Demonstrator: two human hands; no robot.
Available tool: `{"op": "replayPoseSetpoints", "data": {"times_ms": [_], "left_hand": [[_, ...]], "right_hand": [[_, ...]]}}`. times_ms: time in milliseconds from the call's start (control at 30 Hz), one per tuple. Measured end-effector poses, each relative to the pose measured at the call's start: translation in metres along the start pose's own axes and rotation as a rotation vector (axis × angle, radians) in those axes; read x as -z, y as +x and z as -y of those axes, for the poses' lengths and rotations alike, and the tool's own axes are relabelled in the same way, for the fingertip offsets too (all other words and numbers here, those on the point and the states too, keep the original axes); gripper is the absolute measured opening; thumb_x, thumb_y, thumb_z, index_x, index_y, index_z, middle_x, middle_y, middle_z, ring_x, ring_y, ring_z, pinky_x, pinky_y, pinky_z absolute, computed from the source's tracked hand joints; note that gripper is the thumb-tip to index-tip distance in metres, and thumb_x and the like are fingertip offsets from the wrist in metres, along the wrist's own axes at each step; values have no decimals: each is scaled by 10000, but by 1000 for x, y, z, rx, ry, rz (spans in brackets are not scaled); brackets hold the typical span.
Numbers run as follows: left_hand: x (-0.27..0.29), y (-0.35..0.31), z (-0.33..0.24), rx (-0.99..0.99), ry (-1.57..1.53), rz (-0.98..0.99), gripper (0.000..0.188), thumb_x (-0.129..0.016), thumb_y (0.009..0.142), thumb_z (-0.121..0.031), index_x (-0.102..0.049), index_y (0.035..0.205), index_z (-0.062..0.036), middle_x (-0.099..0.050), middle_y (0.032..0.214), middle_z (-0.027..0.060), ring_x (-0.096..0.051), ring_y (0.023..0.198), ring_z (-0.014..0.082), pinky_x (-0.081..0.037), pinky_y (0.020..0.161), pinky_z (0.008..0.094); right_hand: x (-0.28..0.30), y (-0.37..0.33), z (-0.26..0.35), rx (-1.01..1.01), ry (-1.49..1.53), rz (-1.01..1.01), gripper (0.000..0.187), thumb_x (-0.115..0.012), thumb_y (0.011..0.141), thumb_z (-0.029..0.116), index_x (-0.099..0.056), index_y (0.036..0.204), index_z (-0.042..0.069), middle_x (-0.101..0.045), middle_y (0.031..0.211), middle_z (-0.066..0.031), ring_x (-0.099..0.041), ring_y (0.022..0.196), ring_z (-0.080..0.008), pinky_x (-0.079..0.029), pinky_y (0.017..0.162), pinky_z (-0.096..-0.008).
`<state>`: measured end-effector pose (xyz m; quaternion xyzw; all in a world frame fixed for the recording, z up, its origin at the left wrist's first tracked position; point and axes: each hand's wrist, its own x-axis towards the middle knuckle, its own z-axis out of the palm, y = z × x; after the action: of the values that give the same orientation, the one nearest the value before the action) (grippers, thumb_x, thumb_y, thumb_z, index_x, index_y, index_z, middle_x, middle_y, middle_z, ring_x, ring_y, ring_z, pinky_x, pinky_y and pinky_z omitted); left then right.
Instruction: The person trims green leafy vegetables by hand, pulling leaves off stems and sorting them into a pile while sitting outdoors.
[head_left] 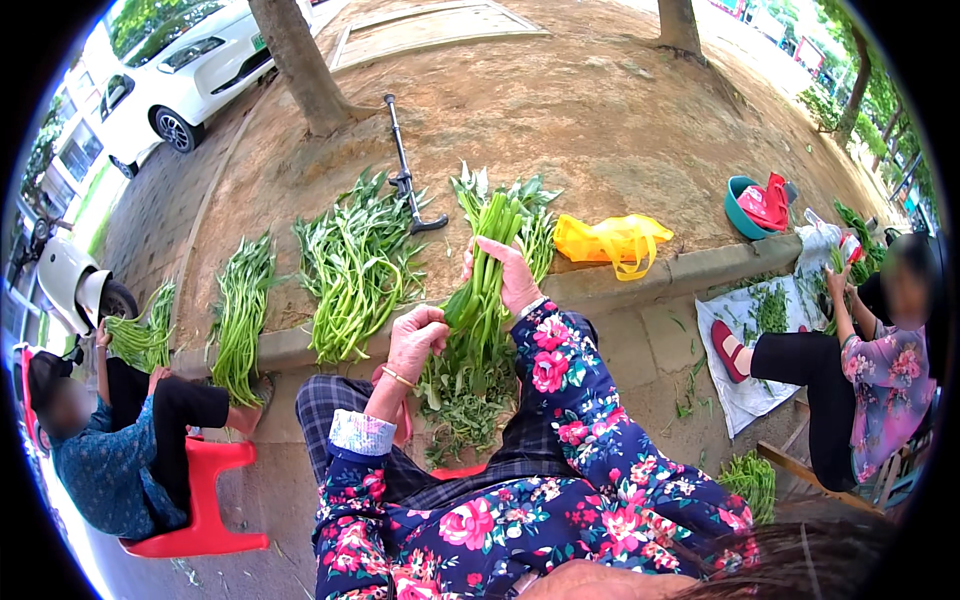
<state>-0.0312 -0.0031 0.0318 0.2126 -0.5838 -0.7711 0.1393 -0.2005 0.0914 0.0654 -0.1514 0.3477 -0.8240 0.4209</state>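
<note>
My right hand (510,274) is closed around a bunch of leafy greens with long pale-green stems (496,225), which look like water spinach. The bunch stands nearly upright in front of me, its thick stems gathered at the top. Beside its lower left edge is my left hand (416,348), fingers curled in a pinch. Whether a leaf or stem sits between those fingertips is too small to tell. Below both hands, loose picked leaves (465,408) lie in a heap between my knees. A large pile of the same greens (355,270) rests on the kerb to the left.
A yellow bag (608,242) and a teal basin (742,210) stand along the kerb (690,268). Beyond the greens lies a black walking stick (402,170). Seated people handle greens on both sides, one on a red stool (205,505), the other beside a white sheet (728,385).
</note>
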Motion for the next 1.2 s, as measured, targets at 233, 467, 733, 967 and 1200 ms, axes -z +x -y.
{"op": "replayPoseSetpoints", "data": {"times_ms": [233, 467, 733, 967, 1200], "left_hand": [[7, 3, 13, -13, -2, -74, 95, -527, 726, -18, -615, 760, -28, -570, 586, 8, -481, 419, 46, -347, 360, 162], [18, 1, -2, 124, 343, 239, 193, -542, 794, -124, -658, 884, 1, -628, 727, 27, -576, 643, 74, -454, 565, 199], [15, 5, -6, -64, 171, -31, 252, -675, 770, -151, -626, 960, 8, -608, 753, 2, -531, 629, 47, -432, 562, 173], [5, 13, 9, -29, 21, 13, 60, -616, 775, -92, -589, 774, -38, -578, 644, 3, -529, 541, 63, -417, 493, 187], [1, 14, 12, -341, 671, -90, 86, -573, 710, -86, -550, 653, -25, -532, 590, -5, -480, 507, 61, -393, 491, 197]], "right_hand": [[5, 1, -1, 2, 22, 7, 175, -545, 841, 182, -536, 832, 7, -580, 696, -103, -582, 588, -202, -488, 564, -306], [18, 0, 1, -8, 34, 15, 187, -523, 855, 198, -525, 880, 12, -544, 723, -96, -547, 647, -207, -469, 639, -332], [12, 5, -2, 1, 61, 57, 179, -551, 843, 192, -549, 845, 13, -570, 723, -101, -578, 627, -207, -502, 592, -327], [10, 4, -5, -23, 51, 54, 179, -555, 840, 198, -543, 857, 20, -569, 734, -91, -578, 637, -207, -496, 603, -325], [5, 3, -3, -44, 48, 37, 192, -542, 846, 203, -528, 871, 14, -554, 722, -93, -560, 641, -205, -478, 615, -326]]}}
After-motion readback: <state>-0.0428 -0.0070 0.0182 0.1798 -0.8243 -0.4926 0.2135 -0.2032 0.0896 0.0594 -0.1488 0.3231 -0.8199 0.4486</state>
